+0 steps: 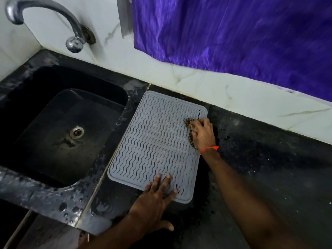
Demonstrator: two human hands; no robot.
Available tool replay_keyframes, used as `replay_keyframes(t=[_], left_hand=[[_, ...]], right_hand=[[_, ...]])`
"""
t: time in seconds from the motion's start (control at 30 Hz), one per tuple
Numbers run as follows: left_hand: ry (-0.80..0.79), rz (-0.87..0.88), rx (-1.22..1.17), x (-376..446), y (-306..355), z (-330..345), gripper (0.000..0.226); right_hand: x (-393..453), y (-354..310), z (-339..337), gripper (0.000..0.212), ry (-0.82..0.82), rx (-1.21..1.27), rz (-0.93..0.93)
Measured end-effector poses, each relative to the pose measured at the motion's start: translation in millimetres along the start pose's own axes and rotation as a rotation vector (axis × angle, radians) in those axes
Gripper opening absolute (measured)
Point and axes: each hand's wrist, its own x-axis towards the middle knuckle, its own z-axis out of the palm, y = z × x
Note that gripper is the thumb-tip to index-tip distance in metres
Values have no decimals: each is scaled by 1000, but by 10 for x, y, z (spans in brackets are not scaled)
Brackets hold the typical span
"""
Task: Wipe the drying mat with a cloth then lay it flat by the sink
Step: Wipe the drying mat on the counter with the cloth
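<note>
Two hands work on a grey drying mat that lies flat on the dark countertop, just to the right of the black sink. The mat's long left edge runs alongside the sink's right rim, close to it but not over it, and its far edge sits near the white marble backsplash. Wavy ridges cover the mat's whole face inside a raised border.

Near the mat's front edge, the left hand lies with straight, spread fingers pressing the surface down, palm partly off the mat on the countertop, thumb pointing away from the sink.

At the mat's far right corner, the right hand has its fingers curled over a small bunched cloth, brown and dark patterned, which it presses against the ridges. Only the cloth's edge toward the sink shows beyond the fingers. A red thread band circles that wrist, which lies over the mat's right edge.

Beyond the sink, a chrome tap arches out from the wall with its spout to the left. Right of the tap, above the backsplash, hangs a purple curtain. Water droplets bead on the wet ledge in front of the sink.
</note>
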Motion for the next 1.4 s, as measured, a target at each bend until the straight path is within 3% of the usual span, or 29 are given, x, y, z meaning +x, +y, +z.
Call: replay_keyframes(t=[0.23, 0.33, 0.5, 0.7, 0.9, 1.03, 1.23, 1.4], left_hand=[[-28, 19, -72, -10, -5, -28, 103], [-51, 22, -151, -8, -13, -77, 91], [-28, -12, -196, 6, -53, -200, 73], [243, -84, -154, -59, 28, -295, 74], [264, 53, 52, 3, 188, -172, 76], [280, 62, 49, 0, 179, -190, 70], [251, 25, 29, 12, 196, -254, 50], [311, -19, 45, 22, 175, -283, 60]], right_hand=[[501, 91, -46, 37, 48, -14, 133], [664, 127, -64, 34, 53, -7, 173], [775, -5, -258, 36, 191, 350, 220], [603, 70, -541, 29, 365, 574, 343], [403, 348, -538, 31, 186, 500, 336], [347, 307, -363, 35, 46, 339, 188], [454, 320, -249, 38, 24, 174, 136], [768, 375, -311, 35, -29, 48, 52]])
